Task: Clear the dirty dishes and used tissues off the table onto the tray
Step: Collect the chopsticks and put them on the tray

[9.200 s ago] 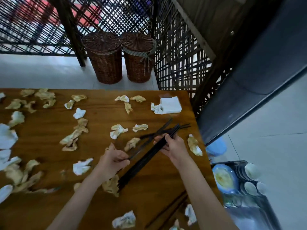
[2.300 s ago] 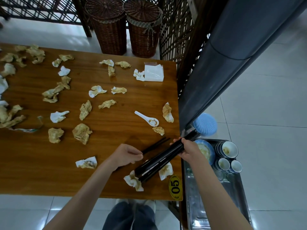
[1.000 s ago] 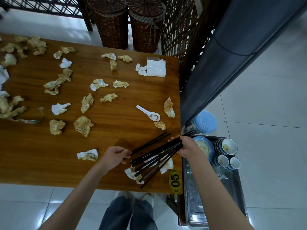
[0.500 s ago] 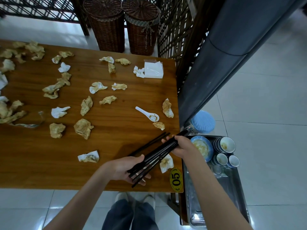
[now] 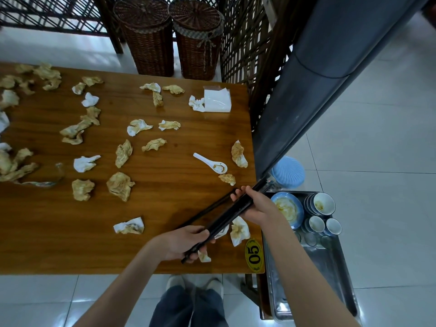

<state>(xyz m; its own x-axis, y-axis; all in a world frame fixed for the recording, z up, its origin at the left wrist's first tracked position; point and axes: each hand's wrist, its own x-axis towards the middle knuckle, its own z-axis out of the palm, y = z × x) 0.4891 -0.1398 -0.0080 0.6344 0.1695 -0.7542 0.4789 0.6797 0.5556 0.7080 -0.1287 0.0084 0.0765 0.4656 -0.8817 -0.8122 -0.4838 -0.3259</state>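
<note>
Gripping a bundle of black chopsticks [image 5: 230,212] at both ends, the hands hold it slanted over the table's [image 5: 165,232] near right corner. The left hand [image 5: 182,243] has its fingers curled round the near, lower end; the right hand [image 5: 256,207] wraps the bundle closer to its far end, whose tips [image 5: 265,184] reach past the table's right edge. One loose chopstick [image 5: 207,208] lies on the wood just left of the bundle, running the same way.

A white spoon [image 5: 212,163] with sauce in its bowl lies on the table just far of the right hand, between two stained tissues [image 5: 239,154] [image 5: 227,178]. Another soiled tissue [image 5: 239,230] sits under the bundle, beside the yellow tag [image 5: 253,255] marked 05. More crumpled tissues [image 5: 120,185] are scattered over the table to the left and far side, and a white napkin pack [image 5: 217,100] lies at the far right corner.

On the right, below table level, is a metal tray [image 5: 330,267]. At its far end it holds a blue plate [image 5: 287,208] smeared with sauce, a stack of small bowls [image 5: 322,204] and cups [image 5: 316,224]. A pale blue round object [image 5: 289,172] stands on the floor just beyond the tray. Two wicker baskets [image 5: 147,36] stand beyond the table's far edge.
</note>
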